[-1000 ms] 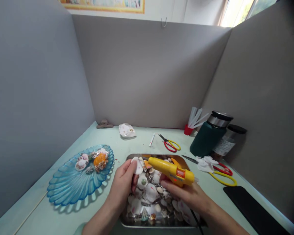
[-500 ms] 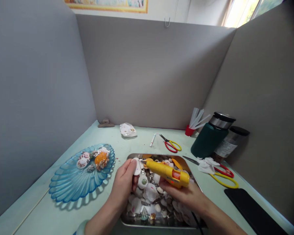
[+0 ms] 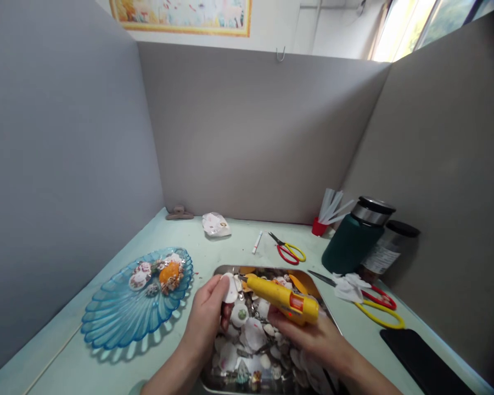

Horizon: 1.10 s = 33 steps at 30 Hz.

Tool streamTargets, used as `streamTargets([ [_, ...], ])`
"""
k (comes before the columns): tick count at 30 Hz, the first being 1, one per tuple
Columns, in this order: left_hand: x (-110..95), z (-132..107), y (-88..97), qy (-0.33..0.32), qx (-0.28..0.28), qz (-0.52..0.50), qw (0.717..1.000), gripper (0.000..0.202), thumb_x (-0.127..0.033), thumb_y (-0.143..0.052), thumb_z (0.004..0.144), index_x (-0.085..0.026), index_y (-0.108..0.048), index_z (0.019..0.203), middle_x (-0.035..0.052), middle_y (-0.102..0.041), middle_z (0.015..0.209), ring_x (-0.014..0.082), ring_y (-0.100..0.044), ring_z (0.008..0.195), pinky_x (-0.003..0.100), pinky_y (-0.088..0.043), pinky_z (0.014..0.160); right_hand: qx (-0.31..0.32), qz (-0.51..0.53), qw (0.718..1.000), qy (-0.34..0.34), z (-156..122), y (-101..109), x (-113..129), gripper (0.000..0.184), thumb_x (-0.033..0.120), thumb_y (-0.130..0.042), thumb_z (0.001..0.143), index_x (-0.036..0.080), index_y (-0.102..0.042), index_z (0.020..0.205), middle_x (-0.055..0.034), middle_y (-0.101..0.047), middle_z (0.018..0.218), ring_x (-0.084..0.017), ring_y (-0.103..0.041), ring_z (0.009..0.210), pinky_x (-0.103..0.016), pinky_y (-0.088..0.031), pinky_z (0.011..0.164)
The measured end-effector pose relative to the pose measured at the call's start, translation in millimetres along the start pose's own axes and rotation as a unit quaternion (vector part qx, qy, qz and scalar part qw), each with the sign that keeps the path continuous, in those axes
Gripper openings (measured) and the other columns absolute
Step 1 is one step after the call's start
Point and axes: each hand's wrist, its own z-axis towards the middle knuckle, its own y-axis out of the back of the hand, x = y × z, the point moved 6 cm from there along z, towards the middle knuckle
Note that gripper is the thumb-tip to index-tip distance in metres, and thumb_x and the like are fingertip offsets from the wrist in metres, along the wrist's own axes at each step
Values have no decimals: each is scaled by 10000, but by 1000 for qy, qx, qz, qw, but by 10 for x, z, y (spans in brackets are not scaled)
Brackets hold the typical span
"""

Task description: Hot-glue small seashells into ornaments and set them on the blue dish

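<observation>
While left hand (image 3: pixel 206 318) pinches small white ridged shell (image 3: pixel 230 288) over shallow steel tray (image 3: pixel 332 321) heaped with mixed shells, right hand (image 3: pixel 313 334) grips yellow plastic glue gun (image 3: pixel 282 297), nozzle touching shell edge. Risk: hot glue reaching fingertips, since shell is thin and fingers sit close. Scalloped blue glass dish (image 3: pixel 123 318) left of tray, smooth, holding glued shell cluster.

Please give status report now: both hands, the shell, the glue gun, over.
Left hand grip shut on white shell. Right hand grip shut on yellow glue gun, nozzle at shell. Both above metal tray of shells. Nothing between nozzle and shell.
</observation>
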Motion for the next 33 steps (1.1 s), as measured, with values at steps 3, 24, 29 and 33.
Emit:
streamTargets([
  [3,-5,1,-8,-1,9,18,1000,366,-484,-547,791,-181,-466,603,-67,-428,407,62,-344,347,173,-254,358,3,-1,1000,6,8,-12,-3,182,354,-602,793,174,-613,772,-21,-622,706,-179,-594,660,-270,-516,618],
  [24,30,53,36,-20,5,-44,999,319,-460,-555,817,-162,-532,708,-65,-488,471,51,-376,383,167,-284,405,16,21,1000,13,-8,-56,-41,154,321,-587,807,171,-617,791,-33,-627,741,-188,-602,685,-276,-512,628],
  [29,-11,33,-6,-23,31,-32,999,305,-430,-574,809,-159,-519,681,-63,-490,478,43,-366,381,163,-273,401,-3,21,1000,8,-11,-31,-13,182,343,-598,792,164,-611,759,-28,-603,695,-178,-580,647,-273,-498,601],
  [33,-6,17,-37,-6,45,-18,999,276,-422,-620,767,-159,-551,718,-64,-493,492,45,-362,371,162,-257,371,-5,28,1000,13,-8,-26,-6,169,336,-603,789,169,-608,763,-20,-599,706,-168,-570,649,-266,-491,601],
])
